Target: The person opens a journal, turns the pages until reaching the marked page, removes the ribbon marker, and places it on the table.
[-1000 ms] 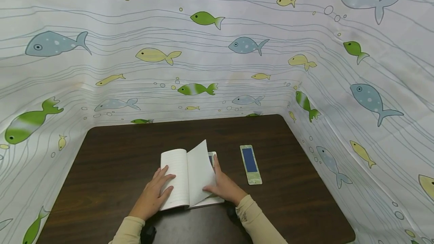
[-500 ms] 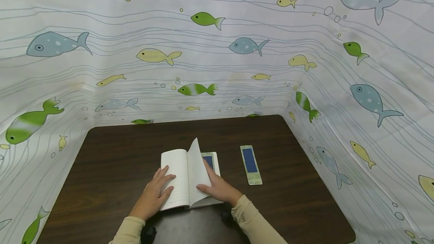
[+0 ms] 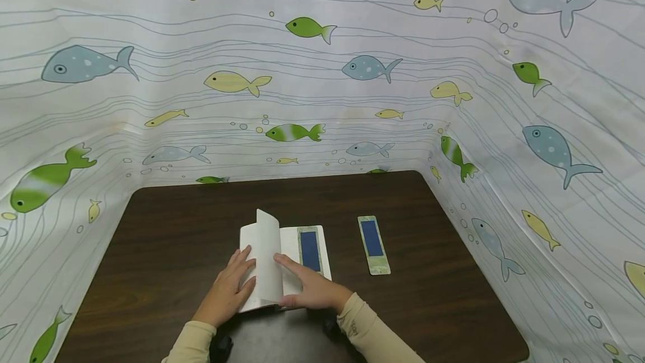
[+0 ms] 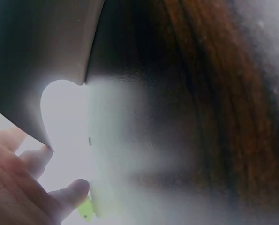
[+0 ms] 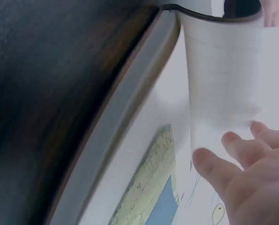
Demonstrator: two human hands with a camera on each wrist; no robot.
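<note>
An open notebook [image 3: 289, 240] with lined pages lies on the table. My left hand [image 3: 227, 291] rests on its left page, fingers spread. My right hand [image 3: 313, 289] lies over the right half, its straight fingers against a raised page [image 3: 269, 259] that leans over to the left. On the right page sits a pale green bookmark-like card [image 3: 310, 251] with a dark blue panel, partly covered by the hand. In the right wrist view the fingers [image 5: 214, 168] touch the curved page. The left wrist view is washed out around the left hand [image 4: 24, 183].
A second green card [image 3: 374, 244] with a blue panel lies on the dark wooden table [image 3: 428, 301], right of the notebook. A white fish-patterned curtain [image 3: 322, 71] surrounds the table at the back and sides.
The raised page has swung from the right over to the left side. My right hand moved left with it, uncovering more of the card. The left hand stayed in place.
</note>
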